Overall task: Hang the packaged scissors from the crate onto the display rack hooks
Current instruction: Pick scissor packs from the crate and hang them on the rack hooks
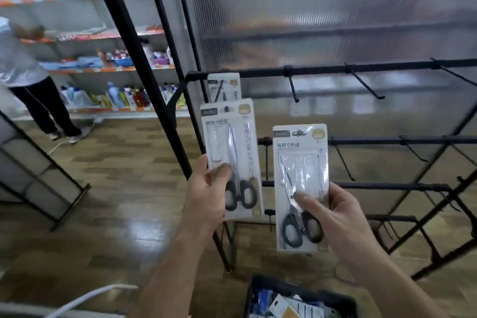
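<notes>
Hanging step: left hand (206,188) pinches one scissors pack (231,157), right hand (335,212) pinches another (300,186); next, probably, thread a pack's top hole onto a bare hook (293,90).

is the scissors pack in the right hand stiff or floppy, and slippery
Probably fairly stiff: the scissors pack stands upright from the right hand's low pinch without drooping. Its glossy plastic front glints, so likely a bit slippery.
</notes>
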A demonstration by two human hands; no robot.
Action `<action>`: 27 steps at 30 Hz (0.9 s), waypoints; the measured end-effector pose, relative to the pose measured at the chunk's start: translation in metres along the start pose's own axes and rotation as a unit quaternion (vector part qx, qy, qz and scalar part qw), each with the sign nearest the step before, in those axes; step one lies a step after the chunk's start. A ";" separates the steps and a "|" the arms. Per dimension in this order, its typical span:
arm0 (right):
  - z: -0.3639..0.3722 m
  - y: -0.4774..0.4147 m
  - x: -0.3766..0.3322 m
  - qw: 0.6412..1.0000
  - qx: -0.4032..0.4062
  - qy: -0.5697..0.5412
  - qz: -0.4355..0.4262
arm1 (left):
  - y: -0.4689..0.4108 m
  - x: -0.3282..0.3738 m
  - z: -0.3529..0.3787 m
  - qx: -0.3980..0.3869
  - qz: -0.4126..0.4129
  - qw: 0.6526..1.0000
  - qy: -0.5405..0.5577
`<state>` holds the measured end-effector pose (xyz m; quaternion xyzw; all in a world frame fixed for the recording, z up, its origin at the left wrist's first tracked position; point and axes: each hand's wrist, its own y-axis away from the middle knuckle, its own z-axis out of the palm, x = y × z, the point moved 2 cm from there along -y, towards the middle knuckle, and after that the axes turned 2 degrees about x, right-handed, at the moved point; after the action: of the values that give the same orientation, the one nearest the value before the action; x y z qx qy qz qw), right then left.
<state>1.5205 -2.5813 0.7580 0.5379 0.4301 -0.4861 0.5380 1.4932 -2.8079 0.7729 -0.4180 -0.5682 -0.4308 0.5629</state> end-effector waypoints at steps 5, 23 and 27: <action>0.010 -0.003 -0.005 0.999 -0.030 -0.016 -0.005 | -0.010 0.003 -0.011 0.015 0.001 1.000 -0.015; 0.066 0.008 -0.028 0.997 0.030 -0.044 -0.060 | -0.061 0.010 -0.043 -0.025 0.018 0.998 -0.051; 0.072 0.012 -0.040 0.997 0.004 -0.031 -0.076 | -0.061 0.007 -0.039 -0.036 0.020 0.998 -0.044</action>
<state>1.5214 -2.6509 0.8025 0.4904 0.4509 -0.5436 0.5106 1.4452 -2.8622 0.7783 -0.4680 -0.5683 -0.4210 0.5299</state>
